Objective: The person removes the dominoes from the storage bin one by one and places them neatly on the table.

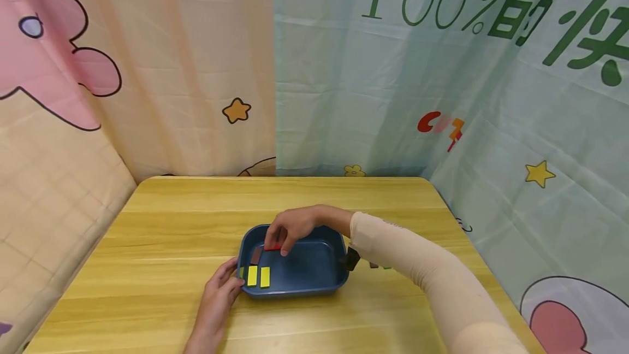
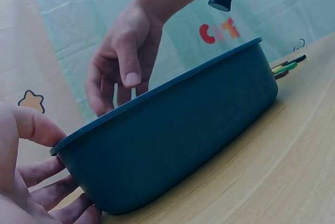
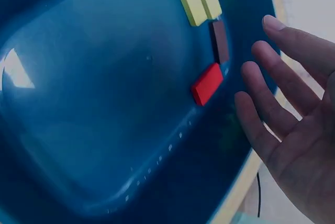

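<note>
A blue plastic basin (image 1: 307,291) stands on the wooden table. My left hand (image 1: 218,291) holds its left end, thumb at the rim (image 2: 157,89) and fingers against the outer wall. My right hand (image 1: 295,225) reaches down inside at the far left. In the right wrist view, the right hand's fingers (image 3: 282,75) are extended and apart from a red block (image 3: 208,84), with nothing between them. Beside that block lies a brown block (image 3: 220,42). Two yellow blocks (image 3: 190,1) lie side by side near the left end.
Right of the basin, several flat pieces (image 2: 285,68) in green, brown and dark tones lie on the table (image 1: 172,234), partly hidden by my right forearm in the head view. A black device (image 1: 351,259) hangs at the right wrist. Printed curtains (image 1: 319,70) surround the table.
</note>
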Action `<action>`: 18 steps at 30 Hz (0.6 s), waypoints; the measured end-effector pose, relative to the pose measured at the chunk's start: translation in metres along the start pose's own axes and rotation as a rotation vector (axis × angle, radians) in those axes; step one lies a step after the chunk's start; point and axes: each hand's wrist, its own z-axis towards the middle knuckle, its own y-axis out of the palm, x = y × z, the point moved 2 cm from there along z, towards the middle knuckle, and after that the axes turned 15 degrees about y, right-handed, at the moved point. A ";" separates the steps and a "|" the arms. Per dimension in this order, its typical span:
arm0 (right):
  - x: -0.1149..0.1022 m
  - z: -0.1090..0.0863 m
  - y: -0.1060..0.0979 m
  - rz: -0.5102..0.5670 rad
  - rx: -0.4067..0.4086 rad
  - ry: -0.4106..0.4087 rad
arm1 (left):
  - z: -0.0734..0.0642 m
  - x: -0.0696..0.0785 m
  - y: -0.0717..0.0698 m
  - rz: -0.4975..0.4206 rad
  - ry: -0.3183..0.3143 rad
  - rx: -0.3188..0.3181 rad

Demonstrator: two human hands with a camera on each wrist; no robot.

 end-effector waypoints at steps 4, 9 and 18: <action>-0.002 0.015 0.010 0.006 -0.030 -0.039 | -0.001 0.000 0.000 -0.006 0.010 -0.003; -0.001 0.033 0.023 -0.021 -0.060 -0.049 | -0.002 0.000 -0.001 -0.009 0.019 -0.010; 0.007 0.050 0.038 -0.149 -0.040 -0.055 | -0.001 0.000 -0.001 0.001 0.003 -0.004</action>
